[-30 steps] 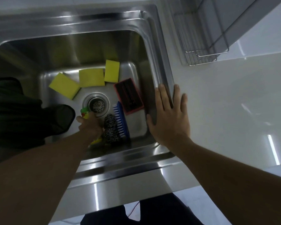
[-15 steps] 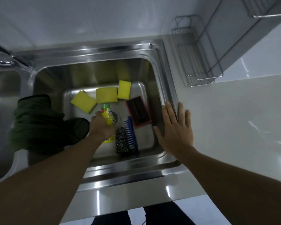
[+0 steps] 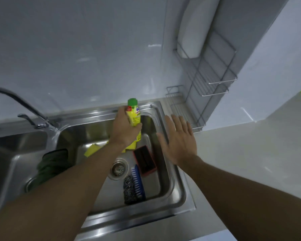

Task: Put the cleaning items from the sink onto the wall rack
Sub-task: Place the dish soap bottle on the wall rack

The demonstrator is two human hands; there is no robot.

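My left hand (image 3: 124,129) grips a yellow dish-soap bottle (image 3: 134,115) with a green cap, held upright above the back of the steel sink (image 3: 174,193). My right hand (image 3: 179,140) is flat and open over the sink's right rim, holding nothing. Down in the basin lie yellow sponges (image 3: 90,150), partly hidden by my left arm, a red-edged black scrub pad (image 3: 144,162), a blue brush (image 3: 137,181) and a steel wool ball (image 3: 129,190). The wire wall rack (image 3: 214,77) hangs on the wall to the right of the sink.
A faucet (image 3: 24,108) stands at the back left. A dark green cloth (image 3: 50,164) hangs over the divider to a second basin on the left. A white plate (image 3: 196,26) rests in the rack's top tier. White counter runs to the right.
My left hand has lifted the soap bottle out of the basin, up and toward the back. My view has tilted up toward the wall. The right hand has risen slightly off the rim.
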